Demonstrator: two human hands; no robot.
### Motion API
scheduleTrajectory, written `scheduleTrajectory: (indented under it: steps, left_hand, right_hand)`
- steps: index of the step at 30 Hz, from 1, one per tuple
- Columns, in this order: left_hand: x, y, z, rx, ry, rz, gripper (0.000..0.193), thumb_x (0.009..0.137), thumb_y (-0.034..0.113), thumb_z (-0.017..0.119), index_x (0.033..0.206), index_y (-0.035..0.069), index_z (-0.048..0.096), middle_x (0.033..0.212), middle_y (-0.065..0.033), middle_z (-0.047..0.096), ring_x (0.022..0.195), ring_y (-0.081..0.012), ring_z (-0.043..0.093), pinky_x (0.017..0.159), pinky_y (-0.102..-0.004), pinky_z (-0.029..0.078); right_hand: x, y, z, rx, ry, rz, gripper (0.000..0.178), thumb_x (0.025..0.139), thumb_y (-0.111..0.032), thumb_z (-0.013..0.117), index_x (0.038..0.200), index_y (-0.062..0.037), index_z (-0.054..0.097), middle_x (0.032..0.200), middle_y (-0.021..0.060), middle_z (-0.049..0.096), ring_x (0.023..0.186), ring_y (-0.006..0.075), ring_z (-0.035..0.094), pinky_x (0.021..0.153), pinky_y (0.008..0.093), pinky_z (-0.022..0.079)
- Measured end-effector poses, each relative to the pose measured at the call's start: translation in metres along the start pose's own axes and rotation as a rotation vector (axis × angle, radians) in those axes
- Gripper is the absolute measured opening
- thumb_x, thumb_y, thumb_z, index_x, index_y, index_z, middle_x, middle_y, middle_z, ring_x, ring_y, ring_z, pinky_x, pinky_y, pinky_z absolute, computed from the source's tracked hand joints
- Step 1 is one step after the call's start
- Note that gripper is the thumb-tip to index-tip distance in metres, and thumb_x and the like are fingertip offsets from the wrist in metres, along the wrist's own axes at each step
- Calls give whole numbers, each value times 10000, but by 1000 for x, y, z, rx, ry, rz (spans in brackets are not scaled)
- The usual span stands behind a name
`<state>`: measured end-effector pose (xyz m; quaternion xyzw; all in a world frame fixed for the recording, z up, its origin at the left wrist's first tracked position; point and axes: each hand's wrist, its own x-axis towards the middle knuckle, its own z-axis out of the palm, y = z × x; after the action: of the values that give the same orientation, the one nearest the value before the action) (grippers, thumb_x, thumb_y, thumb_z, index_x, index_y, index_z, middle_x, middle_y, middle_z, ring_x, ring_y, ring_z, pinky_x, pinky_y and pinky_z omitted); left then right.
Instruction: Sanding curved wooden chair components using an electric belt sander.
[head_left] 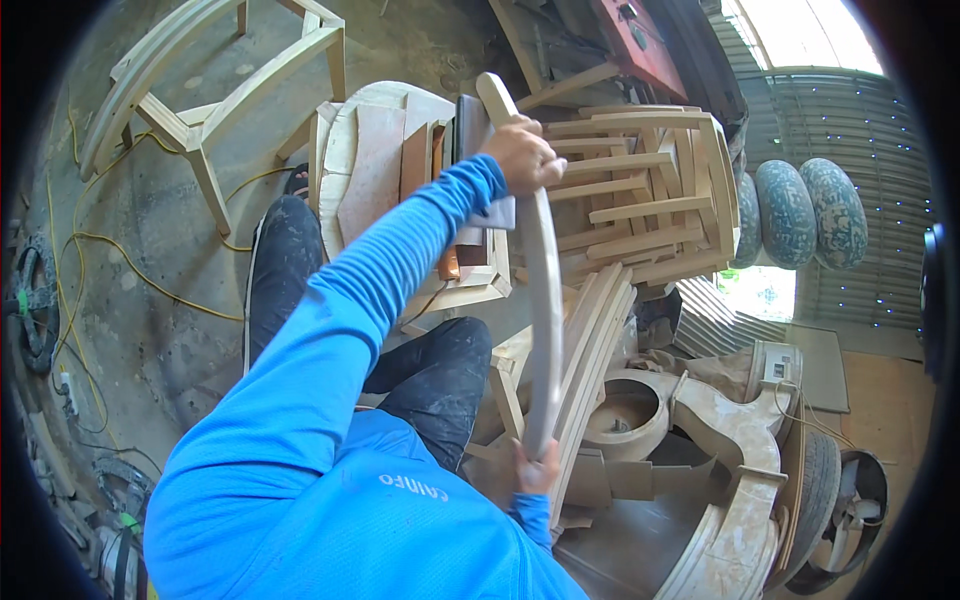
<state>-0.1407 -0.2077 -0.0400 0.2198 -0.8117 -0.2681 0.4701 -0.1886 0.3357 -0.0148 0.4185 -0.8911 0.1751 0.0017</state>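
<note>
A long, gently curved wooden slat (545, 300) runs between my two hands, its far end rising past the left one. My left hand (523, 155) is closed around the slat near that far end, with my blue-sleeved arm stretched across the view. At the near end, my right hand (537, 467) grips the slat close to my body. Just beyond the left wrist, partly hidden by the arm, is a grey flat-faced block (470, 128). An orange part (448, 263) shows beneath it, within a wooden frame (460, 294); I cannot tell its kind.
Stacked wooden frames (650, 190) stand to the far right, with long curved rails (595, 350) leaning nearer. A wooden chair frame (200, 130) is at far left. Yellow cord (150, 280) trails over the floor. Carved pale wood pieces (740, 430) lie at right.
</note>
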Motion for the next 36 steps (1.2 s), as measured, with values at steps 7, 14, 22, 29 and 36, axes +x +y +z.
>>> scheduleTrajectory:
  steps: [7,14,22,29,36]
  left_hand:
    - [25,-9,-20,240,-353,-212,682,1016,642,373,1039,137,831,1003,-115,768,1122,-284,607,1113,-442,398]
    - [7,76,-31,140,-403,-210,786,1008,698,306,989,119,836,988,-134,765,1092,-302,631,1129,-445,335]
    - [-27,200,-56,-166,-972,99,767,691,844,683,899,114,795,837,-129,757,841,-328,743,790,-432,579]
    - [-76,233,-49,-204,-842,456,364,683,411,834,919,149,741,841,-52,745,827,-282,735,741,-419,579]
    - [-75,173,-11,86,-251,625,214,743,335,791,839,220,638,833,28,636,881,-197,673,694,-374,544]
  right_hand:
    - [10,-9,30,169,-162,72,500,834,-246,860,1192,-45,574,924,179,705,854,322,729,711,421,553]
    - [18,-12,-140,-110,-285,81,446,746,-145,828,1123,-51,608,904,223,711,861,395,742,727,427,581]
    - [-12,5,-314,-516,278,-106,164,755,-126,713,891,-47,666,782,157,630,764,359,643,729,439,518]
    - [31,17,-344,-841,1451,-460,504,930,-294,710,1286,43,592,1251,226,611,1151,368,614,1066,509,488]
    - [26,8,-249,2006,542,-546,578,1036,-342,441,1520,-27,426,1170,185,706,1136,315,667,1217,531,341]
